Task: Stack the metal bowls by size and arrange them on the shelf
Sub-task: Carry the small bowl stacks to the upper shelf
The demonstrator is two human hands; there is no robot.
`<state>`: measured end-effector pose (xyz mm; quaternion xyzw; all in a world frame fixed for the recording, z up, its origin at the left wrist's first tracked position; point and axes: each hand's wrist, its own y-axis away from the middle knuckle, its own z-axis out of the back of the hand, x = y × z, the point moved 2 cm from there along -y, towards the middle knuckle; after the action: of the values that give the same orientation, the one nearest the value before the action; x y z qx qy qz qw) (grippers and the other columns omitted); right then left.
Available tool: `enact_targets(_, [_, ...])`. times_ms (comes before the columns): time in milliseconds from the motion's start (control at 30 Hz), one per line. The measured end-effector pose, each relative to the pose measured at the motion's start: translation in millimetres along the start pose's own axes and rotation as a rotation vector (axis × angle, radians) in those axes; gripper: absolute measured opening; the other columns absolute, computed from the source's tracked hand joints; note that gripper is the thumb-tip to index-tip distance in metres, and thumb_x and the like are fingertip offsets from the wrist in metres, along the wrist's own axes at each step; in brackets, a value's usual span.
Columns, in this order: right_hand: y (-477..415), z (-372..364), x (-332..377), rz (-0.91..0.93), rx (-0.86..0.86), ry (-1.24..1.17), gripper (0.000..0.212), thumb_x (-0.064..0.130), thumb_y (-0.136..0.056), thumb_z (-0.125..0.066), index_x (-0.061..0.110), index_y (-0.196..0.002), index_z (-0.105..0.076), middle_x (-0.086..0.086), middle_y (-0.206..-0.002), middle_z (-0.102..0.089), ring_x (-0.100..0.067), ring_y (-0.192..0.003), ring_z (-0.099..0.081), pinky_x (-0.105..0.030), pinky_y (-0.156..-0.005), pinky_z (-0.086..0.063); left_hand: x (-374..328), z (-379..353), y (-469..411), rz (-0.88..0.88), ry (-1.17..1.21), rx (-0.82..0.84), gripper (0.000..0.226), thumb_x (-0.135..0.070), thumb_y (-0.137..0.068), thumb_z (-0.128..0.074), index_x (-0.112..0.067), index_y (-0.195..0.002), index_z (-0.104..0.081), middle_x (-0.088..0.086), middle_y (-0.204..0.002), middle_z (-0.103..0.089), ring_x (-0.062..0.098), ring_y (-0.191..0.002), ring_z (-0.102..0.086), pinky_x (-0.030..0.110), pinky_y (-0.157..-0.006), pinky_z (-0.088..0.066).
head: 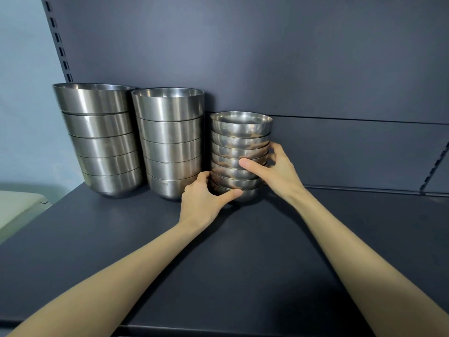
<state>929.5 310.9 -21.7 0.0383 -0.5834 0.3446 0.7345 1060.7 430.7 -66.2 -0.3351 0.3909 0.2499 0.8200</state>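
Note:
Three stacks of metal bowls stand in a row at the back of the dark shelf (pixel 243 263). The large-bowl stack (pixel 102 139) is at the far left, leaning slightly. A stack of medium bowls (pixel 170 142) stands beside it. To the right is a shorter stack of several small bowls (pixel 239 147). My left hand (pixel 204 200) grips the bottom of the small stack from its left, thumb across the lowest bowl. My right hand (pixel 274 171) grips the same stack from its right at mid height, thumb on the front.
The shelf's dark back panel (pixel 291 69) rises right behind the stacks. A slotted upright (pixel 58 37) runs up at the left, another (pixel 437 164) at the right. A pale surface (pixel 17 207) lies beyond the shelf's left edge.

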Motion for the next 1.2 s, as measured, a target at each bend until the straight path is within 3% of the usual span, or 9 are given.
enact_targets(233, [-3,-3,1,-0.007,-0.008,0.012,0.071,0.048,-0.068,-0.081,0.032,-0.127,-0.044,0.019,-0.11,-0.063,0.0,-0.106,-0.059,-0.031,-0.097,-0.05,-2,0,-1,0.007,-0.032,0.021,0.092,-0.054,-0.066,-0.078,-0.012,-0.14,-0.042,0.003,-0.129,-0.06,0.02,-0.123,-0.052,0.027,-0.097,-0.04])
enact_targets(367, [-4,-3,0,-0.01,-0.015,0.012,0.08,0.051,-0.066,-0.081,0.028,-0.133,-0.044,0.016,-0.113,-0.063,-0.002,-0.108,-0.059,-0.032,-0.098,-0.05,-2,0,-1,0.008,-0.068,0.04,0.097,-0.058,-0.067,-0.075,-0.012,-0.143,-0.037,0.005,-0.133,-0.057,0.023,-0.127,-0.048,0.033,-0.102,-0.039])
enact_targets(667, [-3,-2,4,-0.036,0.013,0.021,0.08,0.049,-0.069,-0.08,0.028,-0.135,-0.041,0.021,-0.109,-0.06,0.003,-0.105,-0.057,-0.021,-0.09,-0.047,-4,0,0,0.009,-0.118,0.07,0.099,-0.061,-0.07,-0.071,-0.01,-0.145,-0.034,0.006,-0.134,-0.057,0.024,-0.128,-0.047,0.036,-0.103,-0.041])
enact_targets(867, [1,2,10,-0.061,0.041,0.057,0.081,0.049,-0.07,-0.079,0.027,-0.137,-0.039,0.026,-0.105,-0.055,0.004,-0.102,-0.053,-0.018,-0.086,-0.041,-9,6,5,0.024,-0.198,0.079,0.084,-0.068,-0.068,-0.066,-0.014,-0.13,-0.048,0.001,-0.112,-0.067,0.026,-0.11,-0.058,0.043,-0.093,-0.048])
enact_targets(967, [6,7,12,-0.066,0.058,0.088,0.084,0.047,-0.072,-0.078,0.023,-0.141,-0.037,0.014,-0.12,-0.057,-0.007,-0.116,-0.053,-0.023,-0.095,-0.041,-16,9,11,0.012,-0.232,0.079,0.069,-0.06,-0.074,-0.067,-0.014,-0.123,-0.05,0.002,-0.113,-0.065,0.026,-0.108,-0.058,0.042,-0.092,-0.047])
enact_targets(1067, [13,17,17,-0.069,0.066,0.143,0.091,0.047,-0.075,-0.077,0.021,-0.148,-0.03,0.0,-0.144,-0.045,-0.016,-0.133,-0.043,-0.031,-0.107,-0.037,-23,16,18,-0.008,-0.272,0.069,0.061,-0.053,-0.078,-0.067,-0.013,-0.122,-0.052,0.002,-0.115,-0.063,0.025,-0.106,-0.058,0.041,-0.092,-0.047])
enact_targets(1200, [28,38,29,-0.042,0.05,0.277,0.078,0.039,-0.081,-0.074,0.02,-0.146,-0.035,-0.004,-0.149,-0.04,-0.021,-0.134,-0.043,-0.035,-0.107,-0.038,-42,29,26,-0.112,-0.335,0.073,0.054,-0.048,-0.08,-0.067,-0.016,-0.121,-0.054,0.005,-0.12,-0.06,0.025,-0.109,-0.058,0.043,-0.092,-0.048])
